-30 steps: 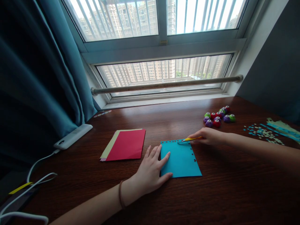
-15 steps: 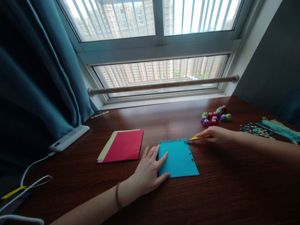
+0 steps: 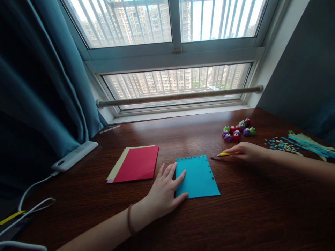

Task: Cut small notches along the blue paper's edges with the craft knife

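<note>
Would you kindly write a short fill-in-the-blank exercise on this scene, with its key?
The left hand rests on a ____ sheet.
The right hand holds a tool with a ____ handle.
Small holes line the sheet's far and ____ edges.
The paper stack is ____ on top.
Blue; yellow; right; red.

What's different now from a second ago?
The right hand has drawn the yellow-handled tool rightward, so its tip is now off the blue paper, past its right edge. Nothing was picked up or let go. The left hand stays on the paper; the red sheet stays put.
</note>
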`<state>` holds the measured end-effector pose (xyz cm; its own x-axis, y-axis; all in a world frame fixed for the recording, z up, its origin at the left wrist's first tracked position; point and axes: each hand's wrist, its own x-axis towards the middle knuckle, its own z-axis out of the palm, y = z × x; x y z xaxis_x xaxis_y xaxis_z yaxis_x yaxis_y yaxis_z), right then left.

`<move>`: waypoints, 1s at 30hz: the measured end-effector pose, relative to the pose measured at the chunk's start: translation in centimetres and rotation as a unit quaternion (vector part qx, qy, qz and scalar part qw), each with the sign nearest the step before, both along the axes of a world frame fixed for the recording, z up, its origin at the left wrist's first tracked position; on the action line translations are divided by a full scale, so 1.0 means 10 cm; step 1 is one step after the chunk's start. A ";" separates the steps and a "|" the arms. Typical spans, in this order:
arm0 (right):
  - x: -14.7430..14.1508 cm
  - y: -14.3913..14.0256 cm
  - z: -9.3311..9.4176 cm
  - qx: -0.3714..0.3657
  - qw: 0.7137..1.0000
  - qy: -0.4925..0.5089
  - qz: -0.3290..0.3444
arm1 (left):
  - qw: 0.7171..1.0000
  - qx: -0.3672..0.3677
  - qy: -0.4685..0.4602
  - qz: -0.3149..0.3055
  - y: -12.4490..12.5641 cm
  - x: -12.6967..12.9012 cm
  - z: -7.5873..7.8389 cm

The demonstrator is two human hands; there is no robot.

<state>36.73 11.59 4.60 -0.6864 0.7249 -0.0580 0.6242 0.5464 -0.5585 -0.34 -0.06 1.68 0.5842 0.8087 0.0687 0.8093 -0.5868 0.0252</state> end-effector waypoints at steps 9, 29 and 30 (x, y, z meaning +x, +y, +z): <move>-0.25 -0.21 -0.11 0.032 0.976 0.178 -0.122 | 1.000 0.008 -0.010 -0.001 -0.02 0.00 -0.02; -0.05 -0.25 -0.61 0.265 0.912 -0.126 -0.287 | 0.997 -0.044 -0.056 0.019 -0.03 -0.03 -0.08; -0.04 -0.24 -0.63 0.267 0.910 -0.132 -0.287 | 0.997 -0.045 -0.059 0.019 -0.03 -0.03 -0.08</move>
